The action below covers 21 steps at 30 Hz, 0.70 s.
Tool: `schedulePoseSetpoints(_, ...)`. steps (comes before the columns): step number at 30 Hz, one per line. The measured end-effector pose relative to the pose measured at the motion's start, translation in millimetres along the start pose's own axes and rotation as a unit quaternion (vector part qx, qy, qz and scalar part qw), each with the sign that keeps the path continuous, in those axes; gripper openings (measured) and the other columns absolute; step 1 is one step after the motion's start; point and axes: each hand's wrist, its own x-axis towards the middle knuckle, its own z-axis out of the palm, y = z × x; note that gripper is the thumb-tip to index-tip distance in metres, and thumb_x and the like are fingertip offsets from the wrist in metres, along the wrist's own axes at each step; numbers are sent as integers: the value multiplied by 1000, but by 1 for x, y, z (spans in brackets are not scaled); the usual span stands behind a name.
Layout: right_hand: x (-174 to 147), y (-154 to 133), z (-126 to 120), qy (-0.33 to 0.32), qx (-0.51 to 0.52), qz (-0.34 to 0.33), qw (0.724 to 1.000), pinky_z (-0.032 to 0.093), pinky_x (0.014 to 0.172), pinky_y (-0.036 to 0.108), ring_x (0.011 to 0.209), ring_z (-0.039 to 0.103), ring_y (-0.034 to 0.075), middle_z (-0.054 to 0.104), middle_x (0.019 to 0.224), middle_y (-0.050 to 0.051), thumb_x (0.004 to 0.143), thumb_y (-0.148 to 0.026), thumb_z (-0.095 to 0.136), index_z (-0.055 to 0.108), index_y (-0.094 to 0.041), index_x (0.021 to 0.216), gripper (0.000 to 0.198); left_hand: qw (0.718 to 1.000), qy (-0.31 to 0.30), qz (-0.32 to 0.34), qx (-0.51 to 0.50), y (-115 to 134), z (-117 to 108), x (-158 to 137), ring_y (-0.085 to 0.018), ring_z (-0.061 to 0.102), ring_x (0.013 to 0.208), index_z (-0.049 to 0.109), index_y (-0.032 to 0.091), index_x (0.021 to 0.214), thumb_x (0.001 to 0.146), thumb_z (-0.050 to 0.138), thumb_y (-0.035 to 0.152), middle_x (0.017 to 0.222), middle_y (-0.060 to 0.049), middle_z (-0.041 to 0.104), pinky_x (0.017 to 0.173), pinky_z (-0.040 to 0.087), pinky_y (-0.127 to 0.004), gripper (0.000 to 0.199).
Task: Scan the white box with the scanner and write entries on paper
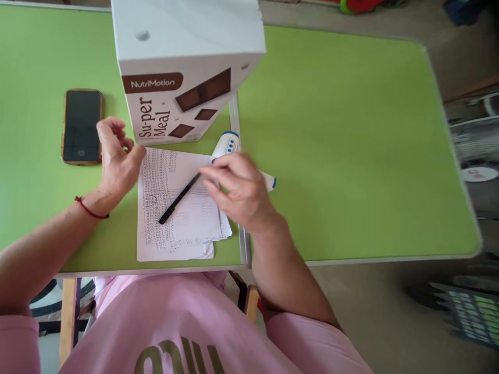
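A black pen point(179, 198) lies slantwise over handwritten paper sheets point(191, 223). Its upper end meets the thumb and index fingertips of my right hand point(241, 189), which seem closed on it. Partly covered by that hand is a white handheld device point(226, 144) with blue edges and blue dots. My left hand point(119, 158) is open, fingers loosely curled and thumb out by the sheets' top left corner. Just beyond it stands a white and brown box point(183, 104) printed "NutriMotion Su-per Meal". Left of that hand, a phone point(81, 127) in a brownish case lies with its screen dark.
The green table point(351, 156) has a metal seam point(245, 246) running front to back, near the sheets' right edge. The tall box blocks part of the far side. A chair's wooden parts point(68, 322) show below the front edge. Blurred items lie on the floor at right.
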Motion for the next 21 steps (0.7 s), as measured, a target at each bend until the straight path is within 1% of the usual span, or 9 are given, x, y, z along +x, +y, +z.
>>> schedulePoseSetpoints(2,2,-13,8,-31,-29,-39,998,45,74,34,84,49,19,57,89,8,97,-14,50,67,-16,102,18,999,-38,14,-26,30,-2,-12,-9,40,64,37,21,103,83,60,15,87,-2,40,52,35,-22,31)
schedulePoseSetpoints(5,2,-19,14,-81,-94,-70,990,40,73,32,81,43,19,57,89,7,100,-12,42,64,-18,96,23,992,-101,80,14,65,-13,-26,-9,38,57,41,19,99,79,57,10,75,2,40,53,36,-24,26)
schedulePoseSetpoints(8,1,-15,12,-121,-107,-87,983,38,73,34,82,42,20,57,88,7,100,-9,39,60,-19,89,26,963,-140,223,49,79,-25,-33,-10,43,57,44,18,92,83,56,7,71,1,46,51,39,-24,19)
schedulePoseSetpoints(10,1,-11,11,-117,-104,-84,984,39,72,34,82,45,20,58,87,7,98,-7,42,58,-18,89,22,939,-164,297,55,81,-30,-36,-10,48,57,47,17,93,82,55,4,71,0,52,48,41,-23,19)
schedulePoseSetpoints(13,4,-7,12,-27,-77,-60,995,43,69,34,81,51,19,59,86,6,96,-9,50,55,-18,97,11,908,-180,375,52,84,-30,-40,-10,47,53,52,15,90,80,56,6,70,-1,56,46,42,-24,14)
schedulePoseSetpoints(16,8,-10,18,110,72,-2,991,45,63,31,72,54,15,58,83,3,93,-13,55,51,-20,100,11,895,-188,399,66,85,-26,-45,-11,49,54,55,12,95,85,56,9,69,-1,58,47,43,-25,11)
schedulePoseSetpoints(18,10,-16,22,173,211,61,960,46,58,28,64,53,12,56,79,0,90,-16,57,50,-22,96,11,899,-204,370,117,81,-22,-48,-12,55,58,55,11,101,90,56,12,78,-3,64,47,44,-25,11)
schedulePoseSetpoints(19,10,-20,24,184,271,95,940,46,56,27,61,53,11,56,77,-1,88,-17,57,50,-22,93,10,900,-213,350,148,79,-20,-49,-12,59,60,56,11,104,93,56,14,86,-4,67,47,45,-26,11)
schedulePoseSetpoints(21,11,-28,28,166,344,156,911,46,55,27,60,54,11,57,73,-2,88,-17,56,53,-21,90,6,899,-232,314,200,72,-18,-52,-13,64,66,56,11,111,99,54,22,107,-7,70,47,48,-27,17)
